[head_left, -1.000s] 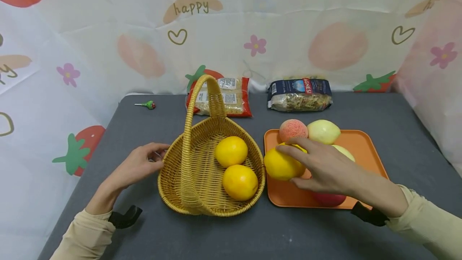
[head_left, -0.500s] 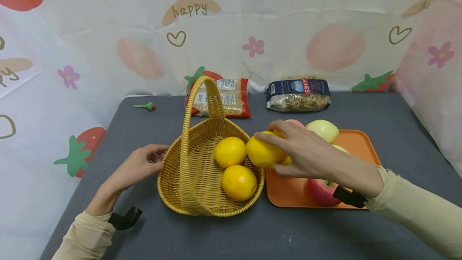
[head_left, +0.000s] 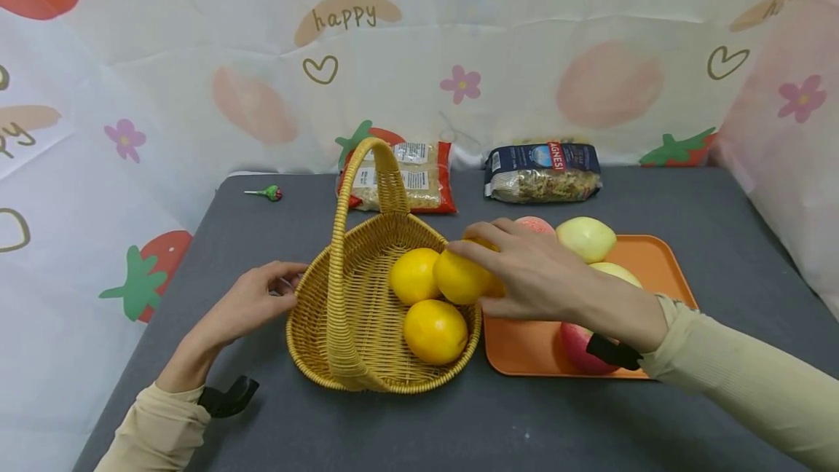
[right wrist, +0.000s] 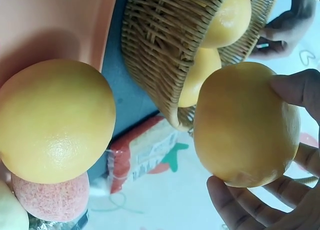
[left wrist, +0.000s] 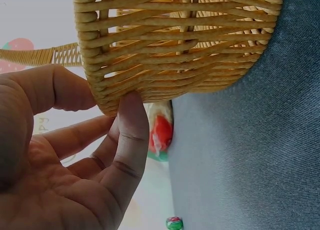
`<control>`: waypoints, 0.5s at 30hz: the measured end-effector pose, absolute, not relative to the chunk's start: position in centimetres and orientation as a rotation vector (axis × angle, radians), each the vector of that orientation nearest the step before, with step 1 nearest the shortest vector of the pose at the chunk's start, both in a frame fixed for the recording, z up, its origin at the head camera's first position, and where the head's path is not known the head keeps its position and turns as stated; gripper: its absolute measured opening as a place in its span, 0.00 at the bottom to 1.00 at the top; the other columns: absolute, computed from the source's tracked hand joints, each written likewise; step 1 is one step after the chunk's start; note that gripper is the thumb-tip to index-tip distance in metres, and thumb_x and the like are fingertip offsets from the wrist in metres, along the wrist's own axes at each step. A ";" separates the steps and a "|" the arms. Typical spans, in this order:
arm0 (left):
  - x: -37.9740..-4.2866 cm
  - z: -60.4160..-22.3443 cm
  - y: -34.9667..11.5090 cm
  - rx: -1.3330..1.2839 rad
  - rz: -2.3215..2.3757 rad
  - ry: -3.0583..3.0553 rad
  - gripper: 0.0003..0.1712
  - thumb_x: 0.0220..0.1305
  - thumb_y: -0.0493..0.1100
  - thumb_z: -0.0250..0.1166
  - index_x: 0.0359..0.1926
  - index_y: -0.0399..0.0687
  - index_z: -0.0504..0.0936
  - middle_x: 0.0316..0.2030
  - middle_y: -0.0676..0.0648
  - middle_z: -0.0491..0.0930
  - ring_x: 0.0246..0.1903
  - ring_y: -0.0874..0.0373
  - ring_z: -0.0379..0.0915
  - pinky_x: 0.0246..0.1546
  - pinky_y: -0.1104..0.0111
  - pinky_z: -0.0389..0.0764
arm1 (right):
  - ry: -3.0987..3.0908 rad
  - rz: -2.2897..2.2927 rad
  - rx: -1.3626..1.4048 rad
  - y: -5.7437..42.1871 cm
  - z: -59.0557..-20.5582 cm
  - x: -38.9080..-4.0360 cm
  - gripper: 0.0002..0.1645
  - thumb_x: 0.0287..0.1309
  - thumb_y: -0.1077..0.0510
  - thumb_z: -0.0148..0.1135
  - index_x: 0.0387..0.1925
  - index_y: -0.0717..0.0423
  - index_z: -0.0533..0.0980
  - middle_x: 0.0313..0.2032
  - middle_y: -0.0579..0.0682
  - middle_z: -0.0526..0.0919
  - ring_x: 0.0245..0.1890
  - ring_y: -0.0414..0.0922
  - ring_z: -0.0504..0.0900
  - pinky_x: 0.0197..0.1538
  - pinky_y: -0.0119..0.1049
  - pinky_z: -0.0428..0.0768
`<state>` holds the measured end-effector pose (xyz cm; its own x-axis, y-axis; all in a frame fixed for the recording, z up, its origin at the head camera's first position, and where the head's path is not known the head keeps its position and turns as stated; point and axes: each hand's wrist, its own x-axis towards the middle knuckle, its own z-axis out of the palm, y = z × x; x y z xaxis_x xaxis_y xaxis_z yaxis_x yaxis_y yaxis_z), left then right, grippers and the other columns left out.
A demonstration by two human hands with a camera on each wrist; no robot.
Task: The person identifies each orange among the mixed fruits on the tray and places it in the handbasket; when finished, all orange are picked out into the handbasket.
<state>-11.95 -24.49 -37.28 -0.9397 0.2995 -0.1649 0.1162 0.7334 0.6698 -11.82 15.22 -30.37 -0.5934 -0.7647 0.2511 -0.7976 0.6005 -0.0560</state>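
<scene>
My right hand [head_left: 534, 268] holds a yellow orange [right wrist: 247, 125] in curled fingers, over the right rim of the wicker basket [head_left: 308, 344]. Inside that basket lie two more oranges, a rear one [head_left: 414, 277] and a front one [head_left: 435, 332]. My left hand [head_left: 258, 297] grips the basket's left rim; the left wrist view shows thumb and fingertip against the weave. On the orange tray [head_left: 524, 355] are a pinkish peach [head_left: 536, 224], pale yellow-green fruits [head_left: 585, 239] and a red apple [head_left: 580, 348]. Another orange [right wrist: 55, 122] there shows in the right wrist view; my hand largely covers it from the head.
Behind the basket lies a red-edged food bag [head_left: 426, 181]. A dark blue pasta bag [head_left: 542, 173] rests right of it. A small green-wrapped lollipop [head_left: 269, 193] is at the back left of the grey table [head_left: 459, 432]. A printed cloth hangs behind.
My right hand has carried the orange leftwards from above the tray to the basket's rim, baring more of the red apple. My left hand stays on the basket.
</scene>
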 end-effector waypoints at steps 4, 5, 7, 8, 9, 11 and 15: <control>-12.0 -37.2 -24.4 0.326 1.005 2.677 0.26 0.63 0.36 0.56 0.63 0.39 0.73 0.48 0.41 0.77 0.44 0.52 0.74 0.37 0.65 0.76 | -2.636 0.224 1.294 14.9 -30.5 -11.9 0.35 0.46 0.48 0.69 0.59 0.50 0.73 0.54 0.51 0.78 0.50 0.51 0.77 0.45 0.44 0.79; -12.0 -37.2 -24.4 0.326 1.004 2.677 0.26 0.63 0.36 0.56 0.63 0.39 0.73 0.48 0.41 0.77 0.44 0.52 0.74 0.37 0.65 0.76 | -2.637 0.221 1.295 14.9 -30.6 -11.9 0.35 0.46 0.48 0.69 0.59 0.50 0.74 0.54 0.51 0.78 0.50 0.51 0.77 0.45 0.43 0.79; -12.0 -37.2 -24.4 0.324 1.005 2.676 0.26 0.63 0.36 0.56 0.63 0.39 0.73 0.48 0.41 0.77 0.44 0.52 0.74 0.37 0.65 0.76 | -2.640 0.212 1.300 14.7 -30.7 -11.9 0.35 0.46 0.48 0.69 0.58 0.50 0.74 0.54 0.51 0.78 0.50 0.51 0.77 0.44 0.43 0.79; -12.0 -37.2 -24.4 0.322 1.004 2.676 0.26 0.63 0.36 0.56 0.63 0.39 0.73 0.48 0.41 0.77 0.44 0.52 0.74 0.37 0.65 0.76 | -2.641 0.203 1.305 14.7 -30.7 -11.9 0.35 0.46 0.48 0.70 0.58 0.49 0.74 0.55 0.51 0.78 0.50 0.51 0.77 0.44 0.42 0.79; -12.0 -37.2 -24.4 0.321 1.004 2.676 0.26 0.63 0.36 0.56 0.63 0.39 0.73 0.48 0.41 0.77 0.44 0.52 0.74 0.37 0.65 0.76 | -2.641 0.192 1.308 14.6 -30.8 -11.8 0.35 0.46 0.48 0.70 0.59 0.49 0.74 0.55 0.51 0.78 0.50 0.51 0.77 0.43 0.42 0.79; -12.0 -37.2 -24.4 0.320 1.003 2.677 0.26 0.63 0.36 0.57 0.63 0.39 0.73 0.48 0.41 0.77 0.44 0.52 0.74 0.36 0.65 0.76 | -2.642 0.170 1.314 14.5 -30.9 -11.8 0.35 0.46 0.47 0.71 0.59 0.48 0.74 0.55 0.51 0.78 0.50 0.51 0.77 0.43 0.41 0.79; -11.9 -37.2 -24.5 0.326 1.003 2.682 0.26 0.63 0.36 0.56 0.63 0.39 0.73 0.48 0.41 0.77 0.43 0.52 0.74 0.36 0.65 0.76 | -2.635 0.141 1.330 14.1 -31.2 -11.9 0.35 0.47 0.48 0.71 0.59 0.46 0.75 0.56 0.52 0.78 0.50 0.51 0.77 0.43 0.41 0.79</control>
<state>-11.94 -24.46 -37.25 -0.9413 0.2963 -0.1617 0.1174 0.7366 0.6660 -11.87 14.12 -31.17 -0.5807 -0.7871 0.2082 -0.8048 0.5935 -0.0009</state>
